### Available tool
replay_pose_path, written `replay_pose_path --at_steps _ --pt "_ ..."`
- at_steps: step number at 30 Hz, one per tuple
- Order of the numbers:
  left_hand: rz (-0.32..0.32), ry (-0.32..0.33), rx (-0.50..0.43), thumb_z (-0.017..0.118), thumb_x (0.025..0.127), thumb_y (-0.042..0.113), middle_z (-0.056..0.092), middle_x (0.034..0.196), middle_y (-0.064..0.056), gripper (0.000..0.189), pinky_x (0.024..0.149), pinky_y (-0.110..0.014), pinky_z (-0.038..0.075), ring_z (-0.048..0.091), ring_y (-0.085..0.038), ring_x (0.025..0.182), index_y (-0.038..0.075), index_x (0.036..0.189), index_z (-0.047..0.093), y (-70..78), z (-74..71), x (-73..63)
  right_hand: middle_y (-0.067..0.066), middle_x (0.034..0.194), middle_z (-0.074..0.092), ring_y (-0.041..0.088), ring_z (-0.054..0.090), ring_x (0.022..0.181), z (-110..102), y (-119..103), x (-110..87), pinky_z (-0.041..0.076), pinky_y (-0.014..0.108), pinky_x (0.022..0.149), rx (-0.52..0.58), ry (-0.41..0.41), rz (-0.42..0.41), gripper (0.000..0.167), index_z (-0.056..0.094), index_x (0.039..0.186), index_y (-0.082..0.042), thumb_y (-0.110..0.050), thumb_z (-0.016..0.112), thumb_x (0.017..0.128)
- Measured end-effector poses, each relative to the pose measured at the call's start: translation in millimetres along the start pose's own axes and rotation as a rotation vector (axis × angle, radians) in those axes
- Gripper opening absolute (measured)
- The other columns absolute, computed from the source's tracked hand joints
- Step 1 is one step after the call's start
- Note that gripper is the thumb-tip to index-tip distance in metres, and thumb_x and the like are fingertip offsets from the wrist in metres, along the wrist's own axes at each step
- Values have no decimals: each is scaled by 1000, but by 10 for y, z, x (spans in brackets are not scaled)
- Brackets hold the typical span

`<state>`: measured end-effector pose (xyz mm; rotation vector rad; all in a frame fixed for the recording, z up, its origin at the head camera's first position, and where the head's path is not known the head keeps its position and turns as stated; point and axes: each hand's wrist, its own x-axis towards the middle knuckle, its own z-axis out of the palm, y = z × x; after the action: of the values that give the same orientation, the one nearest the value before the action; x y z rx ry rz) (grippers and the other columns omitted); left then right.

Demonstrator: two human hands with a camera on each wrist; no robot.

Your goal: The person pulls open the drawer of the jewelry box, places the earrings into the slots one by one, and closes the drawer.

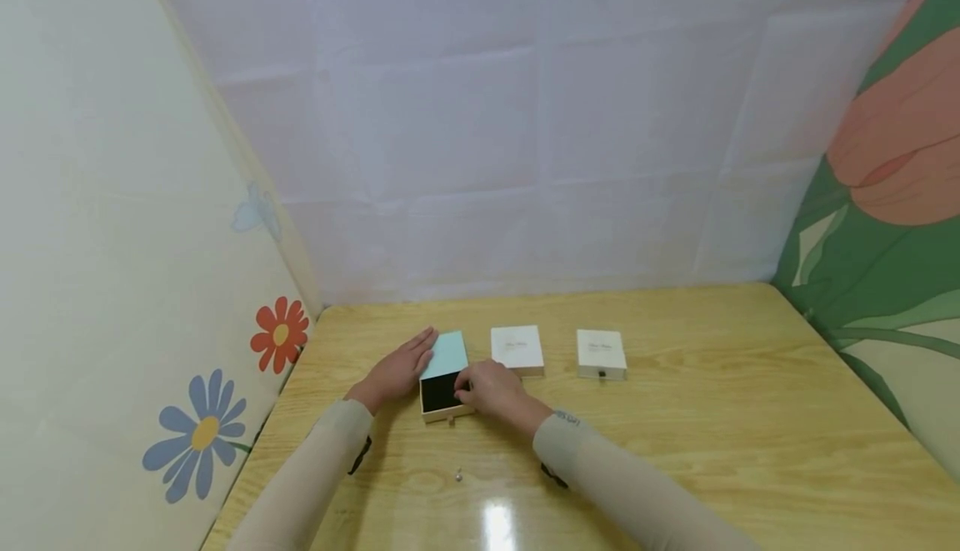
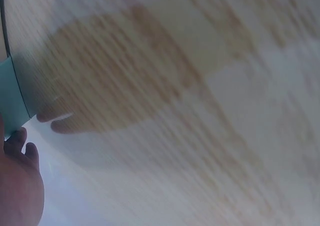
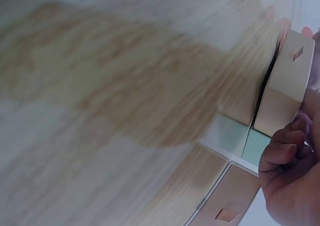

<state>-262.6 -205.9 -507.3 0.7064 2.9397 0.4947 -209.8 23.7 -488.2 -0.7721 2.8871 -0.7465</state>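
Observation:
A drawer-style gift box (image 1: 447, 353) with a pale turquoise sleeve lies on the table, its beige drawer (image 1: 442, 414) pulled out toward me and showing a black lining (image 1: 437, 393). My left hand (image 1: 397, 369) rests along the sleeve's left side, fingers extended. Over the drawer's right part is my right hand (image 1: 491, 388), its thumb and fingers bent down at the black lining. Whether anything sits between those fingertips is hidden. The right wrist view shows the curled fingers (image 3: 281, 155) close beside the drawer front (image 3: 290, 70). A small shiny trinket (image 1: 459, 476) lies in front of the box.
To the right stand two closed white drawer boxes, a nearer white box (image 1: 517, 348) just beyond my right hand and a farther white box (image 1: 601, 353). The wooden table (image 1: 712, 418) meets a white cloth backdrop (image 1: 525, 159) and flower-printed side walls.

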Motion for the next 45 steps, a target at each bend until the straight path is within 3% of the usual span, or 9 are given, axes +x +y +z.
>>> replay_pose_path --at_steps 8,18,25,29,45 --pt "-3 -6 -11 29 113 33 18 169 -7 55 125 -47 24 21 -26 155 9 163 21 12 -26 -1 -2 102 76 5 61 72 -27 -48 -26 49 22 58 28 23 -31 20 78 109 -17 -29 74 94" --pt "11 -7 5 29 113 34 18 169 -10 56 123 -48 27 22 -28 154 9 162 20 -10 11 1 -10 68 59 2 48 56 -64 -109 -181 43 20 52 216 -65 -128 26 75 116 -11 -22 74 93" --pt "19 1 21 29 113 34 19 168 -11 56 125 -48 24 22 -28 154 7 162 22 -1 10 3 -11 74 64 -1 47 58 -13 -93 -345 43 17 55 242 -160 -200 32 74 121 -12 -24 77 91" --pt "12 6 44 27 113 37 18 168 -9 57 125 -46 23 21 -27 155 9 162 21 -19 17 12 -12 64 55 -1 45 54 -8 -109 -407 41 16 51 225 -224 -219 37 72 125 -14 -26 77 90" --pt "10 8 39 25 113 39 18 169 -10 58 125 -46 23 20 -28 155 9 162 21 -32 19 18 -15 63 54 -3 48 55 9 -137 -517 45 15 53 203 -275 -289 37 72 122 -17 -27 81 88"
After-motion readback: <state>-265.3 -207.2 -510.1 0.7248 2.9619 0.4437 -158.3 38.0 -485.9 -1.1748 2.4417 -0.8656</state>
